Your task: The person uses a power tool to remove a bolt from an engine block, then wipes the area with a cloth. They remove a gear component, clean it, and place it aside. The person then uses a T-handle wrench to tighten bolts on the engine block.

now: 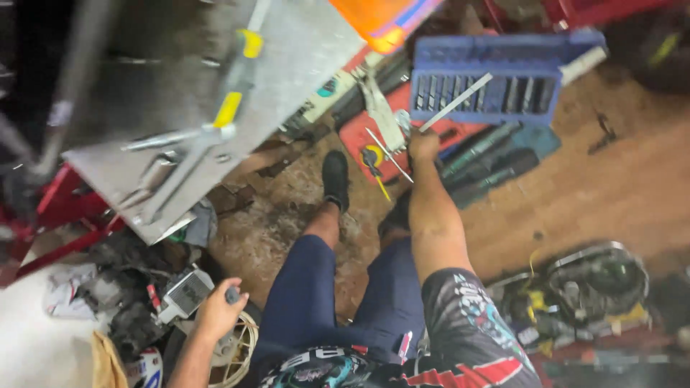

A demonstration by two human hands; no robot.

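My right hand (423, 146) was stretched out far ahead of me, over the heap of tools on the dirt floor (611, 187). Its fingers were clamped on a long thin metal rod (456, 103). The rod's long axis ran on a diagonal: from my fist it pointed up and to the right, its far end lying across the front of the blue socket tray (496, 79). A second slim rod (388, 154) slanted down and to the right just left of that hand, toward the red tool case (359, 140); I could not tell whether the hand touched it.

My left hand (218, 310) was near me, low on the left. Its fingers were closed around a small dark knob (232, 294), only the top of which showed. Just left of it lay a small grey box-shaped part (185, 293) among greasy clutter, and below it a pale round wire guard (241, 348).

A grey metal plate (287, 65) with a yellow-handled tool (233, 100) on it filled the upper left. My black shoe (335, 179) rested on the floor between the plate and the red case. Dark tool handles (489, 162) lay right of my right hand. An engine cover (596, 276) sat at the near right.
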